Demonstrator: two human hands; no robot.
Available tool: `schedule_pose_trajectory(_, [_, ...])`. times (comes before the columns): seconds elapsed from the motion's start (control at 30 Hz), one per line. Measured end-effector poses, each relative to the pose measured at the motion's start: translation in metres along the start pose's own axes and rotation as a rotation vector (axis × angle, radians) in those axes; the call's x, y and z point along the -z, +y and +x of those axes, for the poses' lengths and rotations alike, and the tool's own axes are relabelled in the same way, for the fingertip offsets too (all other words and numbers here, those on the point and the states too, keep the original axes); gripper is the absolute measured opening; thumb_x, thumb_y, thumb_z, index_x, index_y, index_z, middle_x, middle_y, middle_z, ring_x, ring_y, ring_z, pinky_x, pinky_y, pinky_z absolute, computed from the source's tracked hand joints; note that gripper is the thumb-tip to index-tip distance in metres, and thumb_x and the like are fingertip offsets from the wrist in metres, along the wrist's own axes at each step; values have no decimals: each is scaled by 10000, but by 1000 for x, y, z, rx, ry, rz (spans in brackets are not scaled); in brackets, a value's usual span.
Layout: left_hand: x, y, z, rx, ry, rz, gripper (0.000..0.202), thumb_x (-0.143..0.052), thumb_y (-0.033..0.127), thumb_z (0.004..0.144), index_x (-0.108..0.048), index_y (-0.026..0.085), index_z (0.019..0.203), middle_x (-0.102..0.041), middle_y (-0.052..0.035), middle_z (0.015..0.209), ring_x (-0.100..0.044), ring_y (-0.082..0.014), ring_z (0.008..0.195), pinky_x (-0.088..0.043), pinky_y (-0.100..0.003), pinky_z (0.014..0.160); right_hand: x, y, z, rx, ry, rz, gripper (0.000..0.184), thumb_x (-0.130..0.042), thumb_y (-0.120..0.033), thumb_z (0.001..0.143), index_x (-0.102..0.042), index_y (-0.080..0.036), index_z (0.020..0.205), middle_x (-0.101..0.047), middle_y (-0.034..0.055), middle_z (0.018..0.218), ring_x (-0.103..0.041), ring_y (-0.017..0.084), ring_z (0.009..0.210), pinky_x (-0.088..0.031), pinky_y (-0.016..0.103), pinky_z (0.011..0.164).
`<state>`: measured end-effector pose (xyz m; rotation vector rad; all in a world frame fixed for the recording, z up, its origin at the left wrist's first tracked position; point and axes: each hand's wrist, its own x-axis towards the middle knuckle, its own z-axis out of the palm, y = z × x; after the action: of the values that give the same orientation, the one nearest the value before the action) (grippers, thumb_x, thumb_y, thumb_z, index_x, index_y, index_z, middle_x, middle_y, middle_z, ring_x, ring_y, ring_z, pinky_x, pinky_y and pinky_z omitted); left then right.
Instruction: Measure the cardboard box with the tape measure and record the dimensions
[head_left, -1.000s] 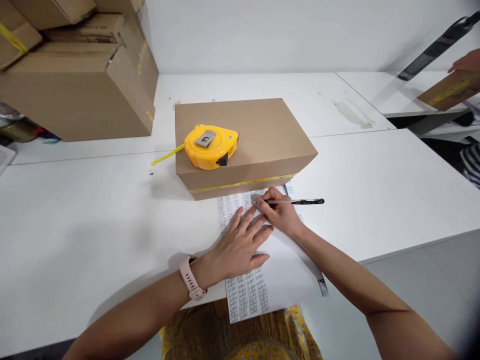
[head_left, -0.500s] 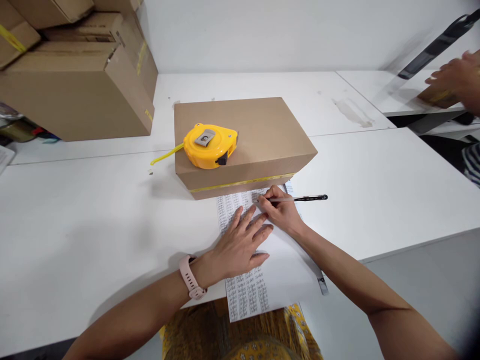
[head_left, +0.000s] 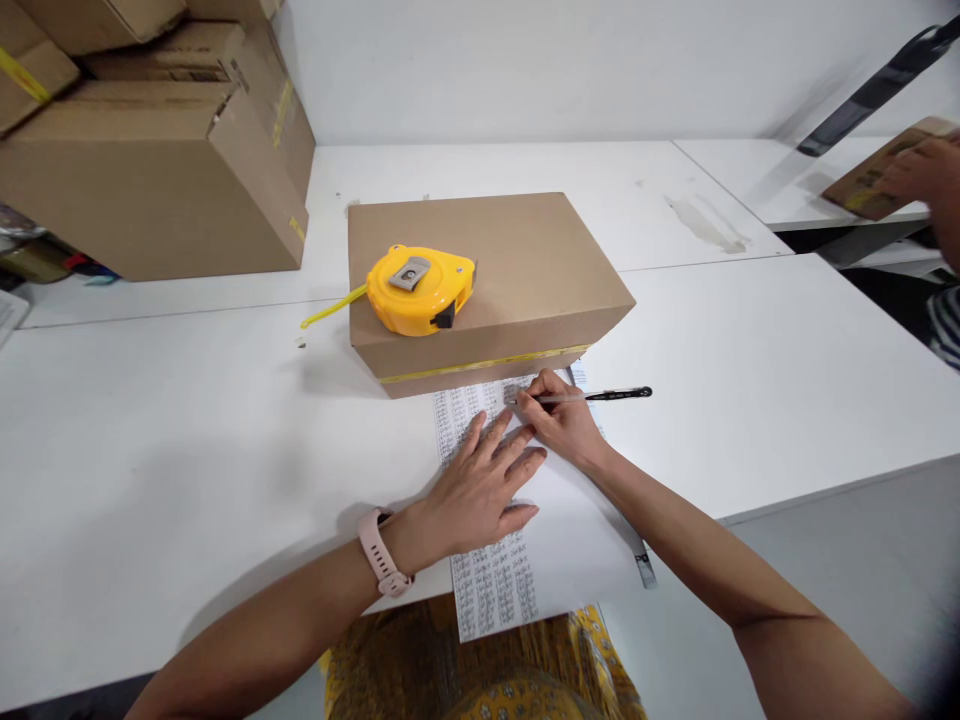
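Observation:
My right hand (head_left: 564, 418) grips a black-and-clear pen (head_left: 619, 394), its tip down on a sheet of paper (head_left: 574, 560) near the upper edge. Columns of small handwriting cover the sheet's left side. Flat on the same paper lies my left hand (head_left: 484, 485), fingers spread, a pink watch on its wrist. Just beyond both hands a closed cardboard box (head_left: 517, 250) with yellow tape along its front covers the sheet's far end. On the box rests a yellow tape measure (head_left: 420, 290) with a yellow strap hanging off to the left.
Stacked cardboard boxes (head_left: 150, 180) stand at the back left. At the far right, another person's hand (head_left: 926, 170) touches a small box (head_left: 870, 180), beside a dark upright pole (head_left: 862, 95). The white table's (head_left: 787, 390) front edge runs below; the paper overhangs it.
The other person's hand and the small box at the far right have shifted, showing more of the box. My hands and the pen stay almost in the same place.

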<state>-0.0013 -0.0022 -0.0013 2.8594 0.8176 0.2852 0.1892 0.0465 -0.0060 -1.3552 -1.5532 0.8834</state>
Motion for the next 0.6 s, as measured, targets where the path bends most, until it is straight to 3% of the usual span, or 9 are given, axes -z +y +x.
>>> schedule_pose_trajectory(0.6, [-1,0,0,4,9,8,602,-439,564,1024,-480,169,1477,-425,-133,1596,-234,-408,1530,-121,-607,1242,0,0,0,4,6,4,288,-642,-386,893,-476,-231,716,-484,-46,615,-403,103,537,-326,271,508])
